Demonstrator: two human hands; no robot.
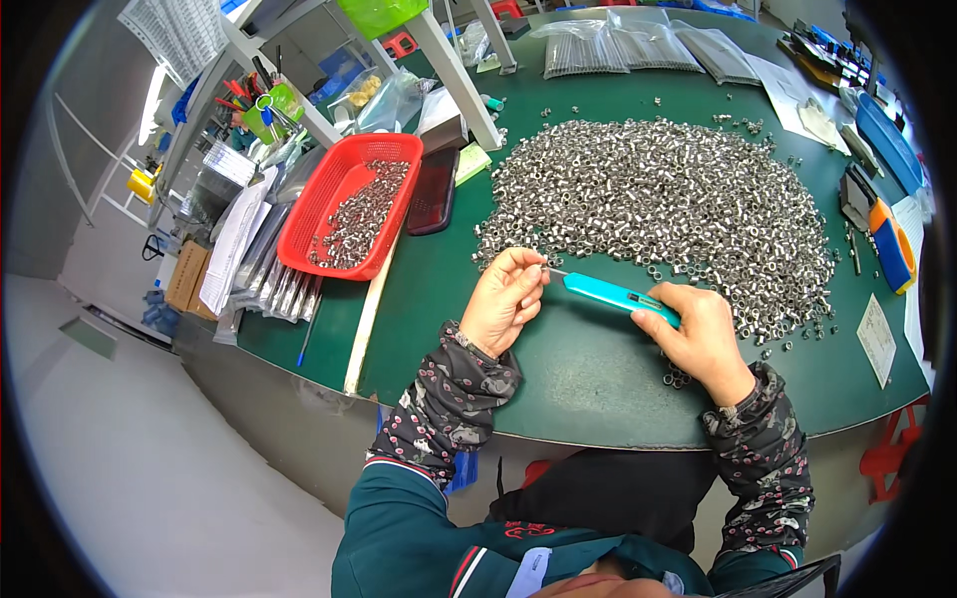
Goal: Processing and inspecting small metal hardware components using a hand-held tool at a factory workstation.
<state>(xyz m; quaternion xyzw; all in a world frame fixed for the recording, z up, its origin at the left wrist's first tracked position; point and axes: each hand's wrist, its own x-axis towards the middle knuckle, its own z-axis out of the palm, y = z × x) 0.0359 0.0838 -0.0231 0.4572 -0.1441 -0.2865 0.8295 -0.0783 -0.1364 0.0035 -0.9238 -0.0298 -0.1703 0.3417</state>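
Apparently the step in hand was cleaning or trimming one small metal ring: the left hand (506, 299) pinched a ring (541, 267) between thumb and fingertips, too small to see clearly, while the right hand (701, 337) was closed around a turquoise knife (616, 294) whose thin tip reached to the pinched piece. By my judgement the next move called for a steady, fine touch of the tip against the ring, since both are tiny and the fingers sit right at the point. A few loose rings (676, 378) lay under the right wrist. Just beyond both hands spread one large heap of metal rings (658, 199), far too many to count, on the green table (558, 379). Farther left of the left hand stood one red basket (304, 234) part-filled with more rings, with one dark flat case (435, 191) beside it. Beyond the heap lay several clear bags (608, 45), about three.
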